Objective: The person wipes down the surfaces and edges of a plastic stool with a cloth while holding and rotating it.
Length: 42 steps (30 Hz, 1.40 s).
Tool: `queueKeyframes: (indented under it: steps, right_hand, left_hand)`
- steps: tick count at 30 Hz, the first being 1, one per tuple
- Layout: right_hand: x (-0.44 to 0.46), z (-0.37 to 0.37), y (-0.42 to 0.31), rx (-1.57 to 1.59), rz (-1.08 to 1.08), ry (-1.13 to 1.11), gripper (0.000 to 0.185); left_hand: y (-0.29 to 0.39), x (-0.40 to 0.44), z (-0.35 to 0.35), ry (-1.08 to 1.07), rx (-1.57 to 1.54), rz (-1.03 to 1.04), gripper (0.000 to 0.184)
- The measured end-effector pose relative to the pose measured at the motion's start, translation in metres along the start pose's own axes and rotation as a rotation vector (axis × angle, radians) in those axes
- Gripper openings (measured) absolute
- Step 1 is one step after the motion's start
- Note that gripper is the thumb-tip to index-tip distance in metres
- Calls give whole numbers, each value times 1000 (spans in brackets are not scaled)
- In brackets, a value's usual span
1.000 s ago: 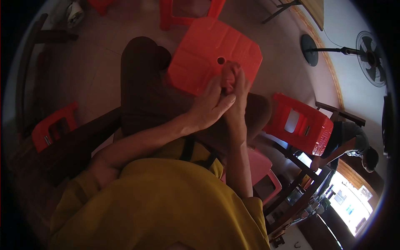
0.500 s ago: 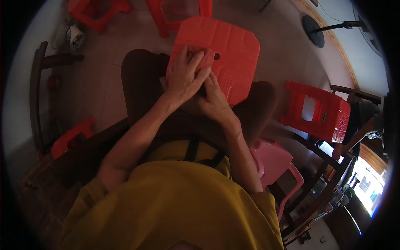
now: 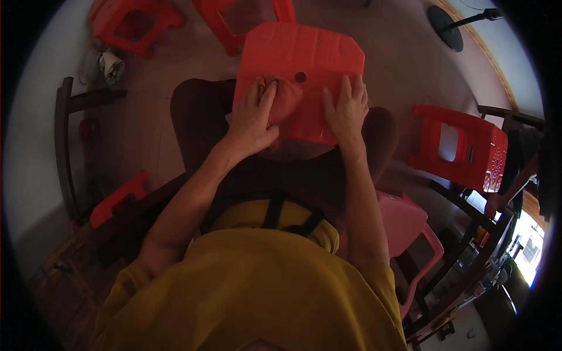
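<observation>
A red plastic stool is between my knees, its ridged seat facing up at me with a small round hole in it. My left hand is at the seat's left side, its fingers on a crumpled reddish cloth that lies against the seat. Part of the cloth is hidden under the fingers. On the right side of the seat rests my right hand, open and holding nothing, fingers spread and touching the plastic near the edge.
More red stools stand at the upper left, at the top and on the right. A pink plastic chair is at my right side. Dark wooden furniture stands left. Another person's arm shows at the far right.
My right hand has left the cloth and moved right onto the seat, fingers spreading. My left hand stays with the cloth, slightly lower, and the cloth looks more spread out.
</observation>
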State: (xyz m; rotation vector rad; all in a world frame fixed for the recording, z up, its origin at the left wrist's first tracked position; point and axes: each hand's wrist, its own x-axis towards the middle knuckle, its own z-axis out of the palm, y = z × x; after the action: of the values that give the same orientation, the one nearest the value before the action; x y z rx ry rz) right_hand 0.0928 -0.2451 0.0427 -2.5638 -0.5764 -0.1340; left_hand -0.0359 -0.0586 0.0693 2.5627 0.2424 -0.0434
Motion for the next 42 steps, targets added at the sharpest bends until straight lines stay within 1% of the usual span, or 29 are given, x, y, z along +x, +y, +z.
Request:
queueKeyframes:
  steps: [2,3,5,6,8,10,13,14,15,17,19,20,22,23,24,26,27,30,32,34,35,37,38,40,41,42]
  right_hand:
    - [-2,14,0,-38,4,-17,62]
    - [-3,14,-4,-90,17,-16,62]
    - [-5,14,-8,-134,41,-15,62]
    - [-6,13,-7,-137,37,-15,62]
    - [-4,13,-7,-137,56,1,62]
    - [-5,13,-7,-98,31,19,61]
    - [-7,12,-6,-69,41,39,61]
    - [-10,12,-5,-67,51,26,61]
    - [-6,12,-5,-68,60,22,60]
    - [-6,12,-6,-66,69,12,60]
    - [-6,11,-6,-75,59,16,60]
    - [-5,12,-6,-70,57,16,60]
    - [-7,14,-4,-84,26,59,59]
    - [-7,15,-5,-79,26,55,59]
    - [-6,14,-5,-87,32,51,59]
    - [-5,14,-6,-95,34,43,59]
    - [-5,14,-6,-93,29,48,59]
    - [-6,14,-6,-101,36,49,59]
    - [-4,15,-8,-114,57,54,59]
    - [-5,13,-8,-101,53,54,60]
    - [-7,12,-8,-105,59,55,60]
    - [-5,12,-9,-74,57,54,60]
    - [-4,13,-9,-75,55,56,60]
    - [-5,13,-8,-67,54,59,60]
    - [-7,13,-8,-73,58,55,60]
    - [-7,13,-9,-86,61,43,60]
  left_hand:
    - [7,-3,5,72,80,0,91]
    - [13,-3,7,75,91,-3,91]
    - [21,-2,12,165,160,-50,82]
    - [15,1,12,159,169,-42,82]
    - [-4,15,5,169,1,26,72]
    - [-8,25,-14,263,-216,-54,67]
    - [-18,39,-48,287,-301,-102,66]
    - [-31,44,-50,303,-225,-83,66]
    - [-28,47,-53,301,-221,-83,66]
    - [-22,50,-58,301,-29,-81,68]
    - [-22,41,-42,241,78,-18,71]
    - [-23,33,-29,166,15,-13,77]
    - [-4,13,-1,178,175,-10,81]
    - [4,6,9,206,272,21,80]
    - [8,9,14,204,273,17,80]
    - [12,15,17,226,358,103,75]
    - [6,26,14,229,320,82,68]
    - [-18,60,-5,190,263,140,60]
    - [-42,93,-21,338,58,185,56]
    - [-36,120,-52,478,68,286,52]
    - [-25,132,-63,474,64,289,52]
    - [-11,152,-78,367,35,187,51]
    - [-29,168,-68,410,190,284,52]
    - [-14,174,-42,335,171,304,54]
    - [-10,164,-12,332,241,314,51]
    - [-7,160,-4,334,234,311,51]
